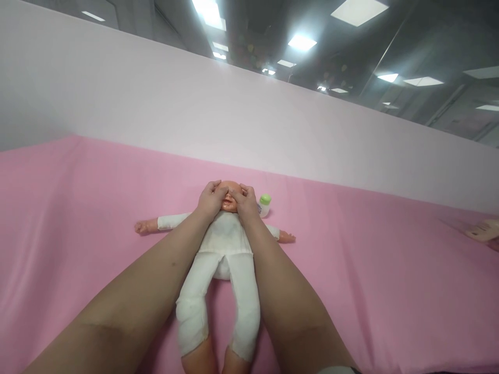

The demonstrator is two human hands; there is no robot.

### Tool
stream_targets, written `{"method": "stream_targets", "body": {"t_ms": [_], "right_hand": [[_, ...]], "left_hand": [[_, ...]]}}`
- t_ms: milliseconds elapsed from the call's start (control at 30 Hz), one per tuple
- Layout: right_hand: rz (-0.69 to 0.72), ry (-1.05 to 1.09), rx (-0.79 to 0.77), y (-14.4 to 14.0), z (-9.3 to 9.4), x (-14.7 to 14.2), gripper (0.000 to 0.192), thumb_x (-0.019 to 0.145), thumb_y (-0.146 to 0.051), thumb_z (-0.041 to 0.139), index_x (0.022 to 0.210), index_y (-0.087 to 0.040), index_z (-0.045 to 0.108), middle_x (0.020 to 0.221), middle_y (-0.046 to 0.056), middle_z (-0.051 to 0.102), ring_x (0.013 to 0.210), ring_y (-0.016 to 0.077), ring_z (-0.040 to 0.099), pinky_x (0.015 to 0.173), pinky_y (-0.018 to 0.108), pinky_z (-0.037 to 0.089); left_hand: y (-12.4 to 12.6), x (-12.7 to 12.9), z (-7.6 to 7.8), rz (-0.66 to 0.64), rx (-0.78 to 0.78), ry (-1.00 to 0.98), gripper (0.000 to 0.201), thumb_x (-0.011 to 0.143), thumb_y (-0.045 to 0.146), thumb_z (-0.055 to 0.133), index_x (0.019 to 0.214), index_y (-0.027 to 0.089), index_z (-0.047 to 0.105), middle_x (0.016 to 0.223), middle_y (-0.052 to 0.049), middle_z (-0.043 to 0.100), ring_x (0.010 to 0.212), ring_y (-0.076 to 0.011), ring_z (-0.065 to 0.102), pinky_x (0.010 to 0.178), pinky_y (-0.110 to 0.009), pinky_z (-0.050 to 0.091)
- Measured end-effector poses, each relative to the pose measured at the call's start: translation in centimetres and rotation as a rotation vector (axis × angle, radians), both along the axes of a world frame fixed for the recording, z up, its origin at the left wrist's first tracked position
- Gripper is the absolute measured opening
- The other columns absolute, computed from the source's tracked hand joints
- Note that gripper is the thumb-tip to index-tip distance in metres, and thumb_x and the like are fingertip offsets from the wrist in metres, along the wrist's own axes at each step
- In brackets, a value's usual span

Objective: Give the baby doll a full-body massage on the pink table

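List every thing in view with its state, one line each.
Doll: lying on its back on the pink sheet, arms spread, legs toward the camera, dressed in white.
Left hand: on the doll's face, fingers bent.
Right hand: on the doll's face, fingers bent.
Bottle: upright beside the doll's head, green cap on.
Pink sheet: spread flat, a few soft folds.

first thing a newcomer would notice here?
A baby doll in white clothing lies face-up, arms spread, in the middle of the pink sheet. The left hand and the right hand both rest on the doll's face, fingers meeting over it. A small bottle with a green cap stands just right of the head, and part of another doll-like object shows at the far right edge.
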State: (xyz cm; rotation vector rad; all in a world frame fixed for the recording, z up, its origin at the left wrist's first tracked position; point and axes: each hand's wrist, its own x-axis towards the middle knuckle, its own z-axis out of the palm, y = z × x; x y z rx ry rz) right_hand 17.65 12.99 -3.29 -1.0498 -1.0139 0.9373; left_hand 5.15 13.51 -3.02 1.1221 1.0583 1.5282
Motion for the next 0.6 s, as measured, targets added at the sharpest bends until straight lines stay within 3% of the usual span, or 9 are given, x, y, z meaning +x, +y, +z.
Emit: {"method": "stream_targets", "body": {"t_ms": [167,300,467,600], "right_hand": [[0.009,0.097,0.012,-0.4,0.2,-0.3,0.05,0.073,-0.043,0.076,0.118,-0.024,0.062,0.116,0.004,0.069,0.108,0.022,0.065,0.098,0.038,0.052],[0.046,0.164,0.044,-0.8,0.4,-0.1,0.044,0.074,-0.037,0.074,0.115,-0.023,0.067,0.127,0.005,0.067,0.121,0.0222,0.059,0.108,0.039,0.045],[0.082,0.237,0.01,-1.2,0.6,0.1,0.049,0.069,-0.031,0.072,0.117,-0.023,0.068,0.134,0.004,0.064,0.127,0.023,0.056,0.114,0.041,0.039],[0.106,0.19,0.031,-1.1,0.6,0.0,0.055,0.069,-0.033,0.075,0.122,-0.023,0.065,0.131,0.005,0.065,0.124,0.0234,0.058,0.111,0.039,0.043]], "left_hand": [[-0.2,0.1,0.6,-0.013,-0.086,-0.099,0.048,0.078,0.032,0.069,0.124,0.02,0.064,0.117,-0.009,0.07,0.107,-0.0236,0.068,0.095,-0.037,0.054],[-0.6,-0.1,1.2,-0.061,-0.106,-0.188,0.051,0.078,0.03,0.067,0.128,0.019,0.064,0.119,-0.011,0.07,0.105,-0.0245,0.069,0.094,-0.038,0.055],[-0.8,-0.4,1.2,-0.083,-0.129,-0.262,0.056,0.076,0.035,0.072,0.13,0.019,0.064,0.117,-0.012,0.072,0.103,-0.0264,0.07,0.093,-0.041,0.055],[-0.6,-0.6,0.7,-0.066,-0.092,-0.151,0.056,0.077,0.039,0.071,0.13,0.021,0.062,0.118,-0.01,0.07,0.103,-0.0249,0.07,0.091,-0.038,0.055]]}}
